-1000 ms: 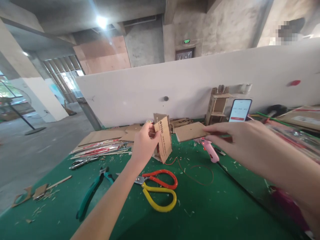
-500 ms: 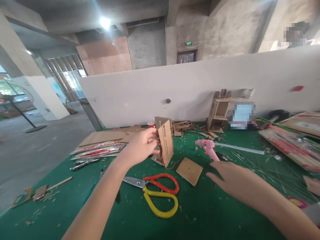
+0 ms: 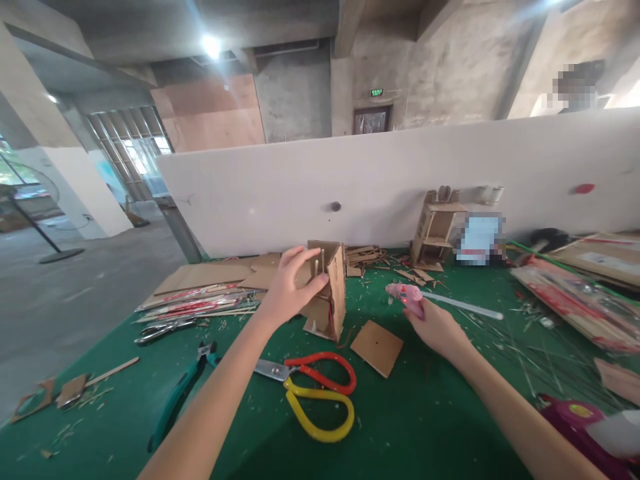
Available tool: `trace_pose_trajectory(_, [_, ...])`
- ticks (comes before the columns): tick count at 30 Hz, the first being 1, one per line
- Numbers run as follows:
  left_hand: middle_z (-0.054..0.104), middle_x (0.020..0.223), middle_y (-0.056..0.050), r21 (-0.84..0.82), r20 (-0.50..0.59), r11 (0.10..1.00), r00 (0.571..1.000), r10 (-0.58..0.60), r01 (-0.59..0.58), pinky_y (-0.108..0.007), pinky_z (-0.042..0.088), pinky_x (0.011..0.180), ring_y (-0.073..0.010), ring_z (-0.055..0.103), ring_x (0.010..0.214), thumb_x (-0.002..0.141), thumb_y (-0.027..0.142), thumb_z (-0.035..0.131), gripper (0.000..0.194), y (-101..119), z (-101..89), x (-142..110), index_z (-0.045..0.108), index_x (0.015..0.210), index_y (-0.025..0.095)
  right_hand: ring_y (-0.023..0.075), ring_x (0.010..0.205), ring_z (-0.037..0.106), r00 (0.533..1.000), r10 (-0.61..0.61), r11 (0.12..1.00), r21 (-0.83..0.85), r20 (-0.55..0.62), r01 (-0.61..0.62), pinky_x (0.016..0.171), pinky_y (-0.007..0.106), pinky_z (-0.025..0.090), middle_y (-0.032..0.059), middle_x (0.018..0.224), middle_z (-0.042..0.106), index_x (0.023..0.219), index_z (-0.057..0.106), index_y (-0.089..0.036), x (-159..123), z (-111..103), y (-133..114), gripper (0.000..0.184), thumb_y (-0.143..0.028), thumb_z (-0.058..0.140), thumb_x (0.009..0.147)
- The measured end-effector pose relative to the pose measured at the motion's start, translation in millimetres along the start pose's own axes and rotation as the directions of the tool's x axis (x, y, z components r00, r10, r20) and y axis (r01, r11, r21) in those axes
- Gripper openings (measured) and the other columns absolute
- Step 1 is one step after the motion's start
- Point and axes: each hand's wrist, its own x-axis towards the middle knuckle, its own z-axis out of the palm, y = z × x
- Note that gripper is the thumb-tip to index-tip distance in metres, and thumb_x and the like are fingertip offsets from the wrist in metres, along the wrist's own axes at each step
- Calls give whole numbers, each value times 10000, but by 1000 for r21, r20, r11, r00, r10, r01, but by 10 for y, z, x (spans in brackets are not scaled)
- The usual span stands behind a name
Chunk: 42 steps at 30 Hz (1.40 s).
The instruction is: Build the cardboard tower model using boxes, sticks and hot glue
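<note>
Green table (image 3: 425, 420), littered with scraps, fronted a white panel (image 3: 250, 200); clock directions were read from the scissors (image 3: 275, 370). Near 12 o'clock, the cardboard box (image 3: 339, 293) stood upright, its open side toward the left hand (image 3: 290, 287). Two pale sticks (image 3: 323, 259) stood in its upper part; something red, too small to identify, showed lower down. Thumb and forefinger of the left hand were parted at this opening; whether they gripped could not be told. At 2 o'clock, the right hand (image 3: 437, 327) was closed around the handle of the pink glue gun (image 3: 409, 293), a translucent rod (image 3: 465, 305) extending behind it. A card square (image 3: 377, 348) lay between gun and scissors. Farther off, between 1 and 2 o'clock, a rack (image 3: 423, 233) had two open compartments. Clear packets (image 3: 200, 300) at 10 o'clock contained thin sticks; pliers (image 3: 173, 407) lay at 9.
</note>
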Motion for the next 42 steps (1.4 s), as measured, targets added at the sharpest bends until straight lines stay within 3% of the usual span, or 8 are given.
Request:
trace_pose_trajectory(4, [213,1473,-52,54,-30,998,999,29,-28,-528,329,1091,-302,235,1401,834,500,589,342,36,127,-51,538,1118,316,237,814,660,1000,-10,977,212,-12,12,663,306,467,112,900,686,985,537,-169,1,-54,-48,308,-441,436,881])
trace_pose_trajectory(8, [244,1436,-64,54,-74,997,996,55,-51,-534,323,1092,-300,258,1387,810,480,628,296,94,212,-60,517,975,261,146,499,510,991,-133,756,646,-1,102,486,253,378,8,538,582,845,559,-179,-83,-379,-274,373,-551,529,827])
trace_pose_trajectory(12, [245,1441,-113,-2,-114,999,993,36,-37,-523,353,1075,-296,263,1382,787,478,654,582,64,246,-17,364,1249,277,97,446,417,976,-218,665,732,2,147,437,236,301,5,494,544,594,507,-189,-108,-720,-566,458,-605,604,758])
trace_pose_trajectory(15, [169,1490,-108,-12,-80,1000,997,16,-17,-515,354,1078,-300,215,1404,800,480,636,729,17,249,15,244,1395,321,91,448,419,966,-260,676,712,-8,188,443,239,295,16,517,567,569,525,-181,-92,-899,-737,488,-623,584,770])
trace_pose_trajectory(20, [62,1519,-51,17,-30,999,998,47,-46,-523,334,1090,-319,273,1380,807,464,633,522,-11,263,34,462,1290,363,110,477,453,948,-313,819,523,59,237,506,254,354,14,428,495,449,464,-197,-62,-1059,-909,557,-627,551,792])
trace_pose_trajectory(26, [35,1517,-44,68,-40,994,996,83,-80,-521,315,1108,-330,242,1391,750,460,695,426,44,327,35,582,1122,286,119,422,444,974,-217,929,321,65,186,463,278,353,-5,420,476,491,412,-223,47,-1143,-987,536,-669,524,766])
trace_pose_trajectory(33, [55,1508,-59,31,-42,999,999,29,-28,-515,441,1022,-343,251,1377,694,524,724,619,44,345,39,502,1234,318,113,427,439,971,-230,950,231,65,209,460,279,351,-17,429,449,530,328,-238,169,-1204,-1004,519,-649,518,784])
trace_pose_trajectory(42, [58,1501,-74,-2,-30,1000,999,-13,13,-457,548,897,-345,315,1342,686,523,724,618,14,344,54,490,1213,301,96,409,423,953,-289,946,181,91,270,459,274,347,-24,430,465,575,356,-220,211,-1135,-1030,502,-638,475,827])
